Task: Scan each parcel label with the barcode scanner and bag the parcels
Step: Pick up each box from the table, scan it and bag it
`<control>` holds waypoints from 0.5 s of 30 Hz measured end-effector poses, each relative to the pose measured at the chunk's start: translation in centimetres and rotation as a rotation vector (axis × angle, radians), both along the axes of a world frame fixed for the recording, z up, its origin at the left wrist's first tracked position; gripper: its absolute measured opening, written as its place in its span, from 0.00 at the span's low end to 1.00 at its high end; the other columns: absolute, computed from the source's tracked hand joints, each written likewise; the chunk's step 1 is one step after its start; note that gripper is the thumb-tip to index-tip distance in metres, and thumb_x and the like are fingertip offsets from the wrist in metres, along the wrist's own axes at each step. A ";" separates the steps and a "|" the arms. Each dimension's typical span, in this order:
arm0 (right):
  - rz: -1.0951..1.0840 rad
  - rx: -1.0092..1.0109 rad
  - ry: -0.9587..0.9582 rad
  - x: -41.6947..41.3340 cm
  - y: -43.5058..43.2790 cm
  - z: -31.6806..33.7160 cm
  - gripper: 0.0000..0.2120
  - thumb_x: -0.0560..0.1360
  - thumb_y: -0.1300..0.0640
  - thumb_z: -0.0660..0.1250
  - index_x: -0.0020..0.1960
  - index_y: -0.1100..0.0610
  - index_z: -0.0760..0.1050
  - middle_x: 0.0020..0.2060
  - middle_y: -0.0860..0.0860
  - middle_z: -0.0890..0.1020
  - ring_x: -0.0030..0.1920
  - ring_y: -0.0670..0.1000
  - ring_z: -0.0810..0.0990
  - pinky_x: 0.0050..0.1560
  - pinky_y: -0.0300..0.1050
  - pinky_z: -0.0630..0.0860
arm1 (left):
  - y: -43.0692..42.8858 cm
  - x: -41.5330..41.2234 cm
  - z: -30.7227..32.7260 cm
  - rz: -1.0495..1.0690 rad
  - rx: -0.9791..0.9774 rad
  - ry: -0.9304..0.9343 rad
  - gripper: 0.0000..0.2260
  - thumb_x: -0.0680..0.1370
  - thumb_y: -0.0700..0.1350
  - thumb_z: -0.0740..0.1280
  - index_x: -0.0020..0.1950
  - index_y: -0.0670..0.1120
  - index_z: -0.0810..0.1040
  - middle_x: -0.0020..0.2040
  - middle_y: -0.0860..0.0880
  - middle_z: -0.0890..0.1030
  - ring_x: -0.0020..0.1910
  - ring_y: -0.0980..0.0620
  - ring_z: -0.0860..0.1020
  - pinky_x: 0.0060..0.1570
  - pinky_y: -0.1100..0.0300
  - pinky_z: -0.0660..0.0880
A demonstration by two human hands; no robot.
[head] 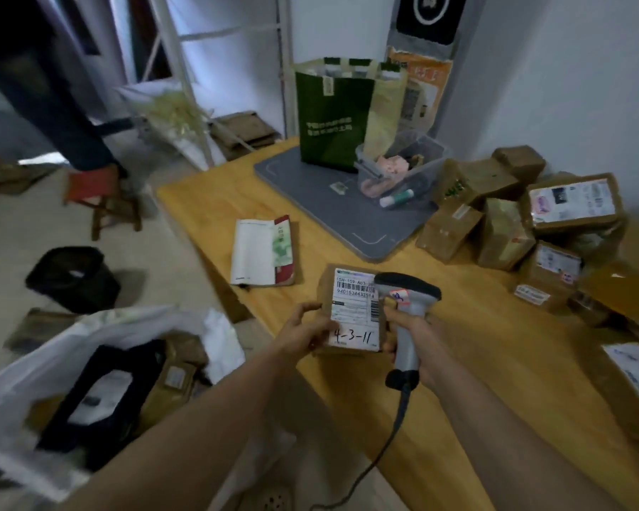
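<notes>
A: What's on the table [469,355]?
B: Booklet [262,252] just beyond L hand [303,335]. Grey mat [310,201] further out, ahead of both hands. Parcels [513,230] piled right of R hand [421,344].
A: Floor [170,260]?
B: White bag [34,363] left of L hand, w/ bin [71,278] beyond it.

Left hand [303,331], right hand [428,344]: fingers curled.

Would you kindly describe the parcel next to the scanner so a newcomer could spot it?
At the near edge of the wooden table, apart from the heap of boxes on the right, the left hand holds a small brown parcel beside the barcode scanner. Only its white label visibly bears a handwritten "4-3-11".
</notes>
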State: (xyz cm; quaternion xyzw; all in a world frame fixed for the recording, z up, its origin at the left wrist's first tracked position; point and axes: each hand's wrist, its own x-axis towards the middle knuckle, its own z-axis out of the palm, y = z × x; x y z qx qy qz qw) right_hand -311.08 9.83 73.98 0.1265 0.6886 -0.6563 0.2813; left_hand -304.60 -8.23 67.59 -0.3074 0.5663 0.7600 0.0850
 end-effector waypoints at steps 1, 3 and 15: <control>0.046 0.005 0.012 0.2 -1.3 0.1 0.13 0.70 0.56 0.75 0.49 0.63 0.77 0.38 0.58 0.83 0.22 0.51 0.75 0.24 0.42 0.73 | -1.1 0.9 0.2 0.071 0.043 0.009 0.24 0.72 0.37 0.72 0.65 0.47 0.69 0.52 0.40 0.82 0.47 0.44 0.82 0.40 0.55 0.78; 0.160 -0.002 0.028 1.0 -4.8 0.2 0.10 0.71 0.56 0.74 0.47 0.61 0.77 0.40 0.58 0.83 0.22 0.51 0.75 0.24 0.41 0.72 | -3.6 3.7 0.6 0.222 0.065 0.019 0.21 0.72 0.38 0.72 0.62 0.47 0.71 0.49 0.42 0.81 0.41 0.50 0.83 0.34 0.59 0.77; 0.632 0.122 0.002 9.4 -20.3 -3.0 0.12 0.71 0.56 0.74 0.49 0.62 0.77 0.28 0.57 0.80 0.23 0.52 0.77 0.29 0.44 0.74 | -17.7 20.9 -4.2 0.762 -0.430 -0.551 0.38 0.57 0.63 0.75 0.63 0.51 0.70 0.67 0.43 0.69 0.66 0.41 0.68 0.65 0.48 0.70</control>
